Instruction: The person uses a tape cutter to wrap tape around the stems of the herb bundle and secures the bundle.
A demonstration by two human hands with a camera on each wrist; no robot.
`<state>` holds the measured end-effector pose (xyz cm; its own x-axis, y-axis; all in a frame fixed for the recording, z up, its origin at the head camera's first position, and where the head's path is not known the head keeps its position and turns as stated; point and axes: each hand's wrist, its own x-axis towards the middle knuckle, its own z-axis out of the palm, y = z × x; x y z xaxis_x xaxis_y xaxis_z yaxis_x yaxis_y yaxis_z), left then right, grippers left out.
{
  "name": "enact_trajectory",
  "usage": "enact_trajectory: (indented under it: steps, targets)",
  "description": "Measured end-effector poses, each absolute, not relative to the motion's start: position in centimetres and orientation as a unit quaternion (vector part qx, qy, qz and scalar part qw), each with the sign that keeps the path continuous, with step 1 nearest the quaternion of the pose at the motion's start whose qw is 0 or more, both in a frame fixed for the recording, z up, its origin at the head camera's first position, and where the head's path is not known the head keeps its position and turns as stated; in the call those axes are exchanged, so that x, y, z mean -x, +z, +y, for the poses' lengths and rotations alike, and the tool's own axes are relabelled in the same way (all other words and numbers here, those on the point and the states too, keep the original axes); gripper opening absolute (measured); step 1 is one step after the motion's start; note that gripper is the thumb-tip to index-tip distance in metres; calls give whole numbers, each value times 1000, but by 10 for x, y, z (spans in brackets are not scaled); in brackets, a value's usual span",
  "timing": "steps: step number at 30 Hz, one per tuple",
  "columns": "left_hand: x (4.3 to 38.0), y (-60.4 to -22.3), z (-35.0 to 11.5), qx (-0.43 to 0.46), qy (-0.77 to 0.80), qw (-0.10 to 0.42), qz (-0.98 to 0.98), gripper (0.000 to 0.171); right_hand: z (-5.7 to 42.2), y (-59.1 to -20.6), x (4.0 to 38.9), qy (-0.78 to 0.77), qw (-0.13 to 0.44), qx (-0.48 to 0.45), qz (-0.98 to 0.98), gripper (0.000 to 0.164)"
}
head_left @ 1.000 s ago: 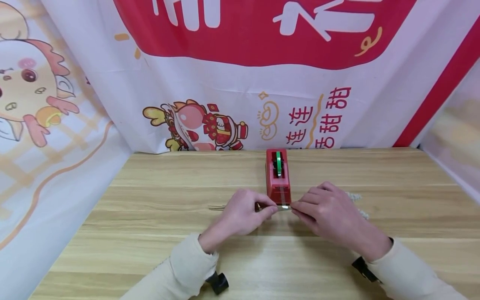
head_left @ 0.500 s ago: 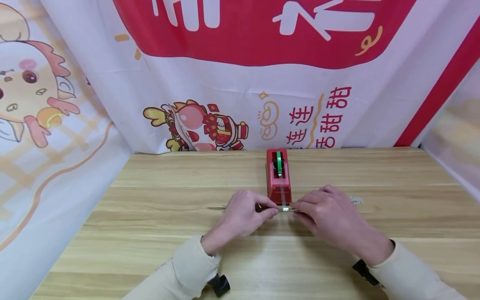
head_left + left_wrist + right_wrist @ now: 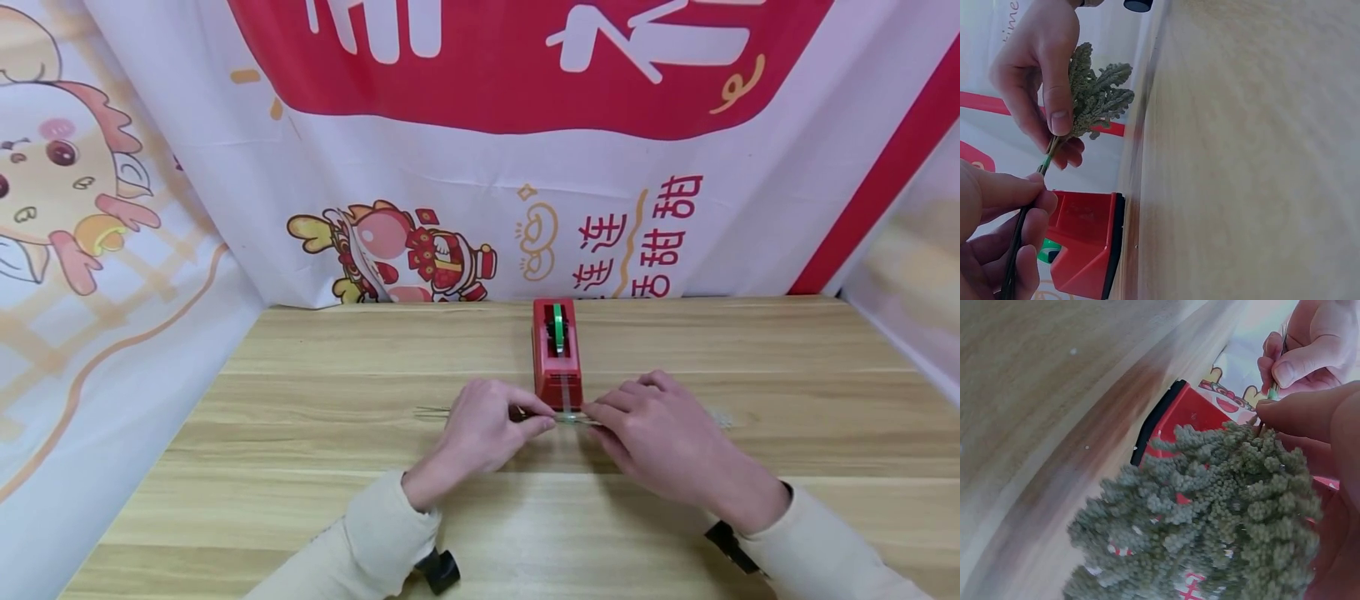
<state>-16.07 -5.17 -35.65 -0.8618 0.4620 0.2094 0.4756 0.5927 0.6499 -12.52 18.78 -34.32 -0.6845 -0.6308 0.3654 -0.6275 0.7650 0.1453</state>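
Stems (image 3: 579, 420) stretch between our two hands in the head view: our left hand (image 3: 480, 425) pinches them on one side, our right hand (image 3: 663, 440) on the other, a narrow gap separating the two. Just beyond that gap sits a red tape dispenser (image 3: 550, 365), green roll (image 3: 558, 327) inside, and a pale strip of tape (image 3: 566, 390) runs down its front toward the stems. Over to the left wrist view, our left fingers curl round dark stems, a green band (image 3: 1046, 162) showing between the hands, grey-green flower heads (image 3: 1100, 94) spreading beside our right hand. Right wrist view: those heads loom large below our right thumb and finger, clamped on the stems.
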Motion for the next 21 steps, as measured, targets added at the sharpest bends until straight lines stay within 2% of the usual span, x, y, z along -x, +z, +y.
enact_trajectory:
  steps: [10,15,21]
  targets:
    - [160,-357,-52,256,-384,23,-887,4,193,-349,134,88,213,-349,-908,22]
    - [161,-358,-52,253,-401,23,-880,5,192,-353,137,87,257,-364,-891,22]
    - [162,-358,-52,249,-406,-11,-879,6,192,-355,139,74,319,-386,-862,25]
